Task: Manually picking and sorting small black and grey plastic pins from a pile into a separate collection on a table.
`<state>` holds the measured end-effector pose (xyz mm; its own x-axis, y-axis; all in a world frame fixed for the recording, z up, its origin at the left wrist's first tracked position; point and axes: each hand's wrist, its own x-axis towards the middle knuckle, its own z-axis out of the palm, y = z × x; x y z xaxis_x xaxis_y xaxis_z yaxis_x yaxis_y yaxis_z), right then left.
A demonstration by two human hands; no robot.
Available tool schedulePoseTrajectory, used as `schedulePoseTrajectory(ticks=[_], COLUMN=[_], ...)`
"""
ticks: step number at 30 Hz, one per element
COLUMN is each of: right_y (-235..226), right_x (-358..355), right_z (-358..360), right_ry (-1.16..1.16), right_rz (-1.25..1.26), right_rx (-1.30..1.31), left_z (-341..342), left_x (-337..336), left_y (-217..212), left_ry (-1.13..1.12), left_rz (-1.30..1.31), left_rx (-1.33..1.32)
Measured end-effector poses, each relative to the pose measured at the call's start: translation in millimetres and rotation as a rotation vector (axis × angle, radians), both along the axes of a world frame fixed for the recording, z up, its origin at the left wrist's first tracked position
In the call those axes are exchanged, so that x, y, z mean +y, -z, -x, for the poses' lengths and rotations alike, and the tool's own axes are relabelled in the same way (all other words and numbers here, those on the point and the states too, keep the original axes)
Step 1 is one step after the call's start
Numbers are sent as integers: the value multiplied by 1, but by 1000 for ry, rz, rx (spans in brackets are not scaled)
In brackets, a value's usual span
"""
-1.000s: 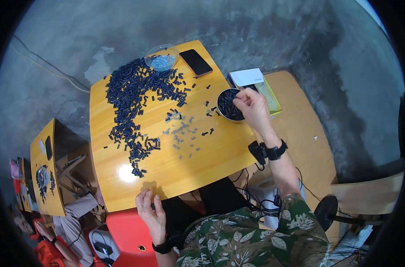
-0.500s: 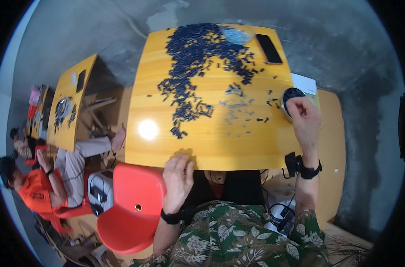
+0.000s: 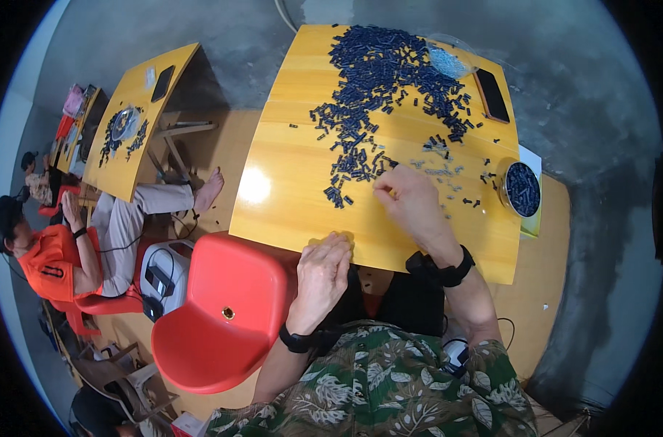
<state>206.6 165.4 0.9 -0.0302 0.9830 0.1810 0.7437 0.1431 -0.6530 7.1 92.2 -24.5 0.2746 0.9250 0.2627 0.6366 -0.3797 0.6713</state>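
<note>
My right hand (image 3: 412, 204) reaches over the middle of the yellow table (image 3: 288, 182), thumb and fingertips pinched together. It is at the right end of a cluster of small black plastic pieces (image 3: 357, 164); whatever lies in the pinch is too small to make out. My left hand (image 3: 324, 266) rests on the near table edge with its fingers laid flat and nothing in it. To the right of my right hand are scattered small clear pieces (image 3: 441, 172). A round bowl (image 3: 523, 189) full of black pieces stands at the table's right edge.
A large heap of black pieces (image 3: 382, 62) covers the far table, beside a clear container of pale blue bits (image 3: 446, 63) and a dark phone (image 3: 492, 95). A red chair (image 3: 237, 291) stands at my left. Farther left, a person in orange (image 3: 62, 251) sits by another table (image 3: 146, 95).
My right hand has moved left from the bowl to the black cluster. My left hand stays at the table edge. The whole view has shifted, with the table now farther right.
</note>
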Motion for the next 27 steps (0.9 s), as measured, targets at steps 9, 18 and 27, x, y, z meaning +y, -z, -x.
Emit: schedulePoseTrajectory(ticks=[9,18,27], right_y=[26,16,-27], right_x=[5,-11,-75], right_z=[41,27,4], right_ry=[-125,-80,-187], right_rz=[-9,179,420], right_rx=[-120,264,863], left_z=[5,3,-8], left_x=[1,1,-8], left_y=[0,-6,-40], left_ry=[30,45,66], left_rz=[11,5,70], left_rx=[-10,3,-326])
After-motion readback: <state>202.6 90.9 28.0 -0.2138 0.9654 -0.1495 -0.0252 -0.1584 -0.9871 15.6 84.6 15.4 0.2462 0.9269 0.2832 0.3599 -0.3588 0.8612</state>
